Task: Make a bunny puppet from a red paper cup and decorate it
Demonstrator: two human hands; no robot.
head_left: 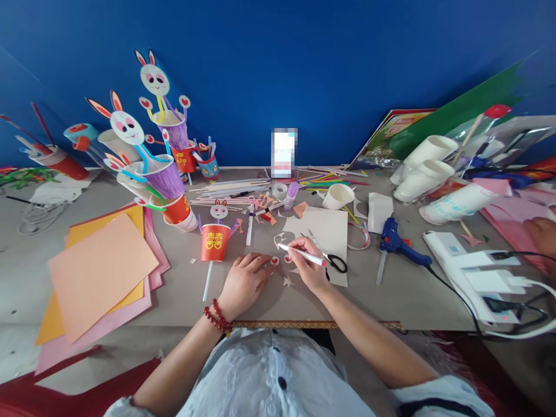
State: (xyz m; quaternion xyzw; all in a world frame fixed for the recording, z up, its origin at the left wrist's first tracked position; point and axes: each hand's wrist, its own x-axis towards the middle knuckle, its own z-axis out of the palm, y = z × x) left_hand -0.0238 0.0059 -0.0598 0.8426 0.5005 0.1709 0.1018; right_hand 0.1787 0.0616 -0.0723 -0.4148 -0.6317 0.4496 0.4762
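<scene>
My right hand (309, 263) grips a white marker pen (310, 255) with a red end, its tip pointing left above the table. My left hand (247, 281) lies flat, fingers stretched toward a small white paper circle (274, 261) with a red heart; the fingertips seem to touch its edge. A second heart circle (288, 259) is beside the right hand, partly covered by it. Under and behind that hand is a sheet of white card (334, 226) with black-handled scissors (337, 263) on it. To the left stands a small red paper-cup rabbit (215, 243) on a straw.
Taller rabbit cup figures (163, 176) and stacked coloured paper (104, 272) are on the left. A blue glue gun (402, 243), a white power strip (469, 278) and paper cups (423, 179) occupy the right. A phone (284, 153) leans at the back. Another person's hand (541, 231) shows far right.
</scene>
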